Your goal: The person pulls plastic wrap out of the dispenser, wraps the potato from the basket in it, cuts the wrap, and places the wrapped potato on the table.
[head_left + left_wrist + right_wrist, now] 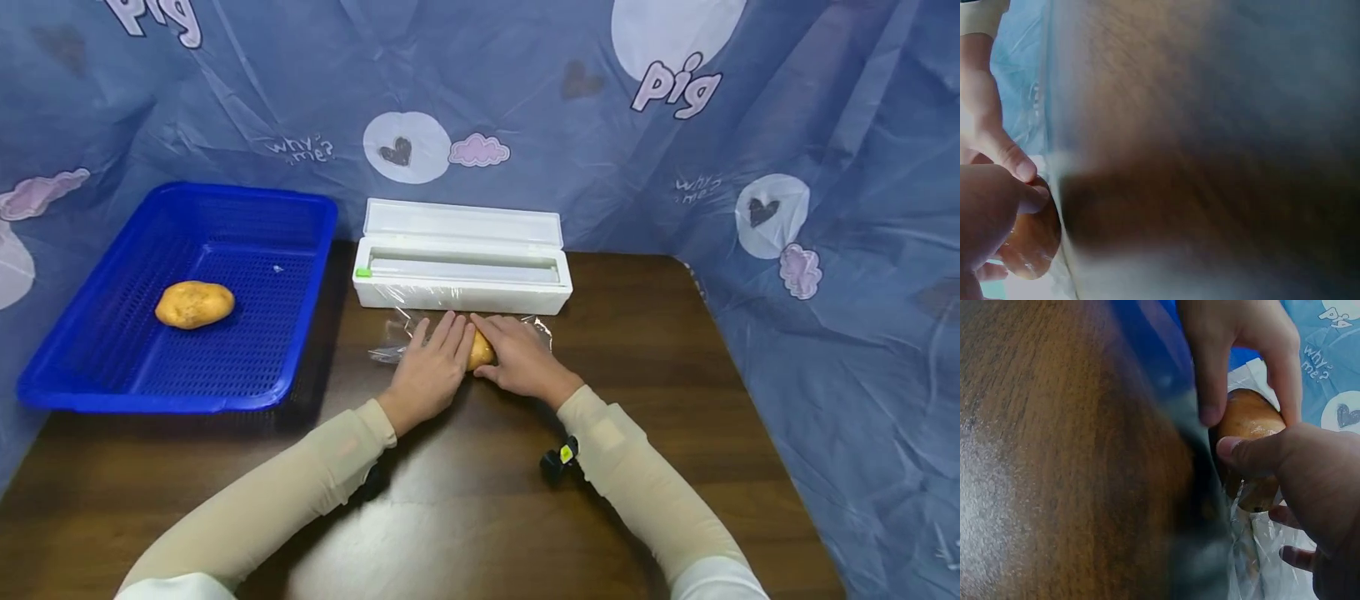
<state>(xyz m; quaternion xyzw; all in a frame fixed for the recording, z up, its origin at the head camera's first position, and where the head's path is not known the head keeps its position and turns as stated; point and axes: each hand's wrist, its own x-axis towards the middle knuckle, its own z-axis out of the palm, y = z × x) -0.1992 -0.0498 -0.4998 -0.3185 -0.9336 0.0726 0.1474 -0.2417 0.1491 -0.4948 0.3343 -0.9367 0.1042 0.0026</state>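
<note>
A potato (pixel 480 353) lies on the table in front of a white cling film box, with clear cling film (pixel 388 343) around it and spread to both sides. My left hand (pixel 431 367) holds its left end, and my right hand (pixel 522 357) grips the other. Seen from the right wrist, both thumbs press the near side of the film-covered potato (pixel 1254 422), while the fingers reach over to its far side. In the left wrist view the potato (pixel 1034 244) shows shiny wrinkles of film; the hands cover part of it.
The cling film box (pixel 461 300) stands open at the back, its lid (pixel 461 223) raised and a green slider (pixel 363 272) at its left. A blue basket (pixel 303 333) at the left holds another potato (pixel 195 304). Patterned blue cloth (pixel 525 83) hangs behind the table.
</note>
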